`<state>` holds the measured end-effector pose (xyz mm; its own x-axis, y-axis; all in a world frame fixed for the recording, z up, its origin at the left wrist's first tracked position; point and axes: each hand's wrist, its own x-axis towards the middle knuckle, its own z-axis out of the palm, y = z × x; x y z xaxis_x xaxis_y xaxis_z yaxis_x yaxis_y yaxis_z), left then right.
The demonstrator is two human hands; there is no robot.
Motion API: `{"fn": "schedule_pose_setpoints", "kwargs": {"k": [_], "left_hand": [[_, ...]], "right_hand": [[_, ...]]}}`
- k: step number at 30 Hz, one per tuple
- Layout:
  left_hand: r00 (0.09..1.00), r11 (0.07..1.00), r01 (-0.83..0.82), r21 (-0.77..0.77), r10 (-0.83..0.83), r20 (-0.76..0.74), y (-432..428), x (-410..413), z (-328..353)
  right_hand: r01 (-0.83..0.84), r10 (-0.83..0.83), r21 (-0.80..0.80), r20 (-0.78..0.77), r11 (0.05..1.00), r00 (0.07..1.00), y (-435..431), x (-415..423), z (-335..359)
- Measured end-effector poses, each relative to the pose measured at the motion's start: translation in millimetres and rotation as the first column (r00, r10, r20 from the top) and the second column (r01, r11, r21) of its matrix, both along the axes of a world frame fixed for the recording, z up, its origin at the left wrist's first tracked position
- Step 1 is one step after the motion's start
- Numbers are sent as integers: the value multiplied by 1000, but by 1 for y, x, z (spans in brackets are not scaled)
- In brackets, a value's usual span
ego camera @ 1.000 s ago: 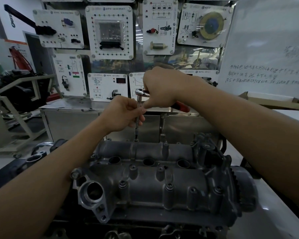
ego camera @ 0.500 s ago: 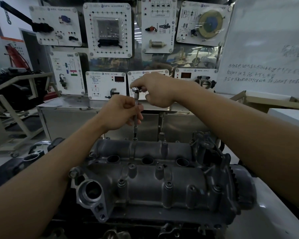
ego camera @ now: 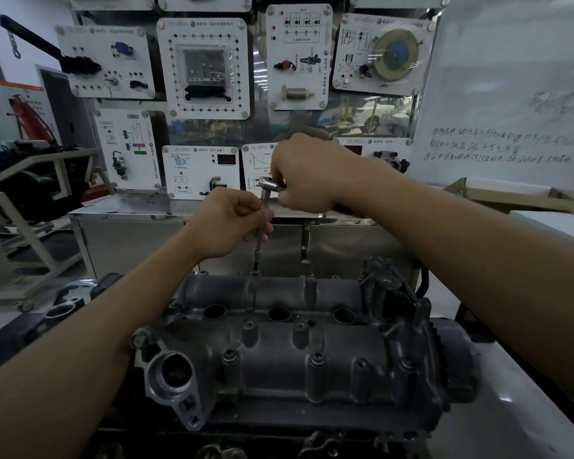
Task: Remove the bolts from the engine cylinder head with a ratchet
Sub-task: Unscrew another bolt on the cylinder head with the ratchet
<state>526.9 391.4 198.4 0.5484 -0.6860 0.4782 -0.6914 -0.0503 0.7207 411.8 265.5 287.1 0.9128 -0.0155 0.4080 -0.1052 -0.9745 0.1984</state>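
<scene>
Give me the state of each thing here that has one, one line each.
Cylinder head, three plug wells open.
Near bolts, seated in their bosses.
Far bolt, standing proud of the far edge.
Extension, upright, tip down on the cylinder head's far edge.
Ratchet, head atop the extension, handle hidden.
Left hand, pinching the extension.
Right hand, gripping the ratchet handle.

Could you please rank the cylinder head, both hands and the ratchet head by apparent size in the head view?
1. Cylinder head, by far the largest.
2. Left hand and right hand: they look alike, so unranked.
3. Ratchet head, the smallest.
</scene>
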Motion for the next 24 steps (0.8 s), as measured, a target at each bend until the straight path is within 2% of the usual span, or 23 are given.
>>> {"fn": "schedule_pose_setpoints", "kwargs": {"k": [3,8,10,12,14,17,19,22,24], "left_hand": [[999,1000,-22,-10,22,29,0,0,0],[1000,1000,-2,-17,2,-19,1,0,1],[999,1000,12,-11,-12,-40,1,0,1],[998,1000,28,-1,-28,-62,2,0,3],[993,998,56,8,-54,-109,4,0,5],[988,995,91,46,-85,-127,7,2,7],[990,992,103,76,-95,-106,8,5,10],[989,984,132,116,-123,-77,10,9,15],[992,981,128,148,-125,-31,9,11,17]], "right_hand": [[-9,10,-30,46,1000,999,5,-3,-2],[46,-27,-139,134,989,991,13,-1,-9],[29,-16,-126,104,992,994,11,3,-11],[-39,39,-2,6,999,999,5,9,-10],[-129,151,214,-89,968,985,-1,15,-12],[-213,277,446,-83,870,957,-1,20,-22],[-219,284,505,-56,835,957,-3,23,-27],[-212,250,451,-25,867,968,-6,20,-22],[-163,183,299,-41,940,982,-7,16,-15]]}}
